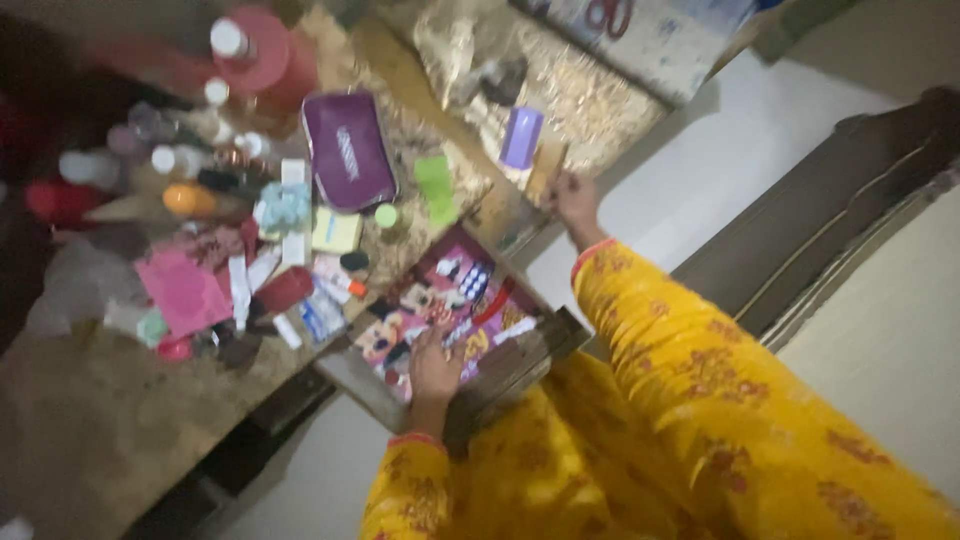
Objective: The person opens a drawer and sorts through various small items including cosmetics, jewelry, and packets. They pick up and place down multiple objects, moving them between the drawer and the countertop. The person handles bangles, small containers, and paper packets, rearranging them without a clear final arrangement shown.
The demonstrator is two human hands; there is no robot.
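The picture is blurred. My left hand [435,368] reaches into an open wooden drawer [520,372], its fingers lying on a colourful cartoon-printed lining and small packets [470,290]. My right hand [573,196] is stretched out to the edge of the speckled counter [600,100]. Its fingertips touch a tan flat strip [545,168] just below a small purple box [521,136]. Whether the right hand grips the strip is hidden by the blur. Both arms wear yellow patterned sleeves.
The counter at left is crowded with bottles [262,52], a purple pouch [348,150], a pink cloth [182,290], green notes [435,180], tubes and packets. A crumpled plastic bag [450,45] lies at the back. Red-handled scissors [608,15] rest on a board. Pale floor lies below right.
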